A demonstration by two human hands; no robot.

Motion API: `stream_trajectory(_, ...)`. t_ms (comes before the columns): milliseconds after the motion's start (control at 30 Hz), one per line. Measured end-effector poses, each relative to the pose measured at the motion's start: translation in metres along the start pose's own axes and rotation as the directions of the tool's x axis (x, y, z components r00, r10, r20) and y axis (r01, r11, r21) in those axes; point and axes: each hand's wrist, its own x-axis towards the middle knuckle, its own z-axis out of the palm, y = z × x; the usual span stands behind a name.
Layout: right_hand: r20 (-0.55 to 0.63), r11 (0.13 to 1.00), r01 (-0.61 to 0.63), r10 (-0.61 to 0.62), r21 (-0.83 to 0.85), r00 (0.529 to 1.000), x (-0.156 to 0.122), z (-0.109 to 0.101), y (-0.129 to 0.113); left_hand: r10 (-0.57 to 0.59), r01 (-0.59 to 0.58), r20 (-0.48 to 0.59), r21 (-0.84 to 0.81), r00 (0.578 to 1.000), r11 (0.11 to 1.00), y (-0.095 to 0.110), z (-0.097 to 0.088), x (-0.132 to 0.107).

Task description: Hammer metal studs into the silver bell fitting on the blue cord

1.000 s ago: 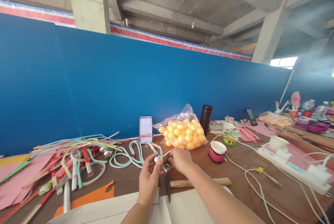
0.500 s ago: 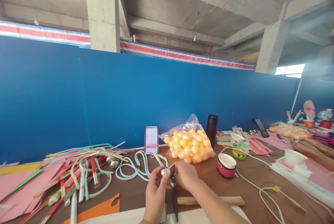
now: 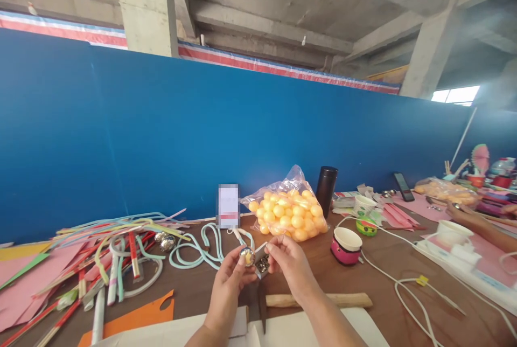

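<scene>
My left hand (image 3: pixel 231 278) holds a shiny silver ball (image 3: pixel 247 256) between thumb and fingers. To its right, my right hand (image 3: pixel 286 261) is closed in a pinch, its fingertips at a thin white strip (image 3: pixel 262 248). Whether the strip is loose or part of the box below is unclear. Between the hands sits a small open box (image 3: pixel 262 269) with many tiny metal pieces in it. A hammer, with its wooden handle (image 3: pixel 319 300) under my right forearm and a dark metal head (image 3: pixel 262 304), lies on the table just in front of me.
Behind my hands lie a bag of orange balls (image 3: pixel 288 215), a lanyard (image 3: pixel 194 255) with a badge, and a black bottle (image 3: pixel 326 188). Tubes and paper (image 3: pixel 52 277) crowd the left. Right are a pink-wrapped cup (image 3: pixel 346 247), a white cable (image 3: pixel 399 282), and another person's hand (image 3: pixel 468 217).
The view has shifted slightly. My right hand has turned and opened away from the ball, so the small box of metal pieces shows more. The silver ball stays in my left hand.
</scene>
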Motion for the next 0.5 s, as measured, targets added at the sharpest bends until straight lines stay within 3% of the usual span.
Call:
stream_trajectory(100, 0.085, 0.932, -0.06, 0.032, 0.356, 0.996, -0.005, 0.001, -0.003, -0.025, 0.025, 0.011, -0.005, 1.0, 1.0, 0.005, 0.002, -0.001)
stream_trajectory(167, 0.146, 0.89, -0.112, 0.052, 0.441, 0.988, -0.008, 0.002, -0.005, -0.019, 0.019, 0.024, 0.005, 1.0, 1.0, 0.007, 0.003, -0.003)
stream_trajectory(300, 0.248, 0.861, -0.196, 0.085, 0.469, 0.965, -0.012, 0.004, -0.004, -0.012, 0.01, 0.039, 0.03, 0.999, 0.999, 0.009, 0.004, -0.005)
stream_trajectory(500, 0.277, 0.854, -0.253, 0.134, 0.455, 0.951, -0.013, 0.007, 0.0, 0.011, -0.014, 0.033, 0.104, 0.999, 0.995, 0.008, 0.007, -0.006)
